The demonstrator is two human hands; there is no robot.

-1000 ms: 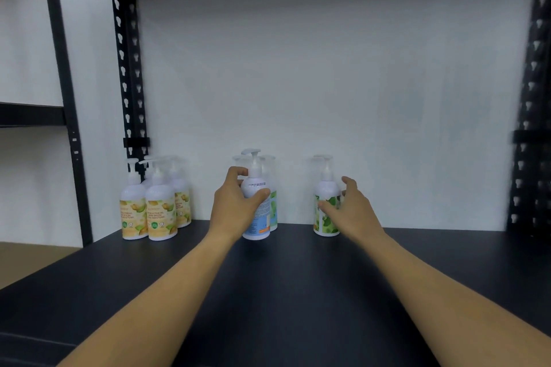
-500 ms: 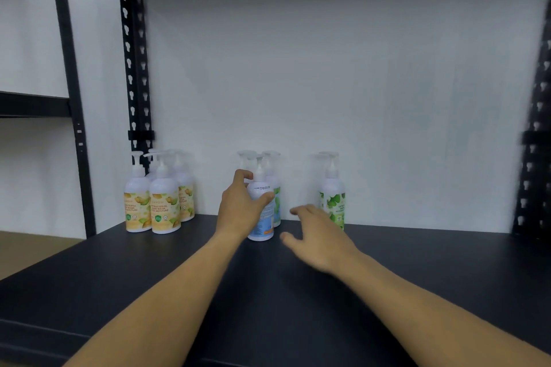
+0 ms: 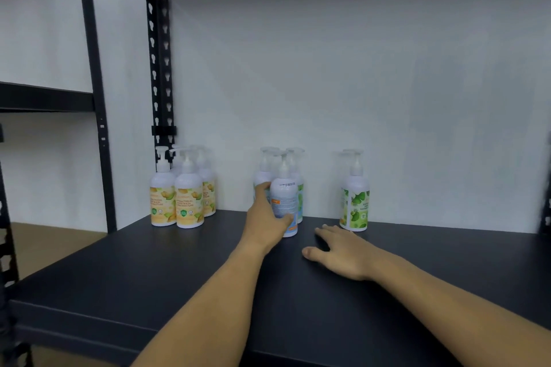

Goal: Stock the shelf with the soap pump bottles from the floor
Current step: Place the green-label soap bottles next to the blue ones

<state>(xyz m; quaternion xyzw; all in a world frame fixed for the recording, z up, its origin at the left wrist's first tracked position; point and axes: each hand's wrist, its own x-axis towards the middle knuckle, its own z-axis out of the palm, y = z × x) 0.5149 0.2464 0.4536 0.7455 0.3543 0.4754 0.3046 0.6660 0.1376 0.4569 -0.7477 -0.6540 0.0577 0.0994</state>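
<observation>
Head view: the shelf (image 3: 208, 292) already carries three clusters along its far edge: yellow-label soap bottles (image 3: 179, 197) at far left, a middle group, and green-label bottles (image 3: 355, 199) to the right. The left hand (image 3: 267, 225) grips the blue-label pump bottle (image 3: 285, 205) at the front of the middle group, fingers behind it, thumb in front. It stands upright on its base, long axis vertical, back label facing near; which way the spout points is too blurred to tell. The right hand (image 3: 343, 250) lies flat and relaxed on the shelf, holding nothing. Stocking looks well underway; the floor is not shown, so what remains cannot be judged
</observation>
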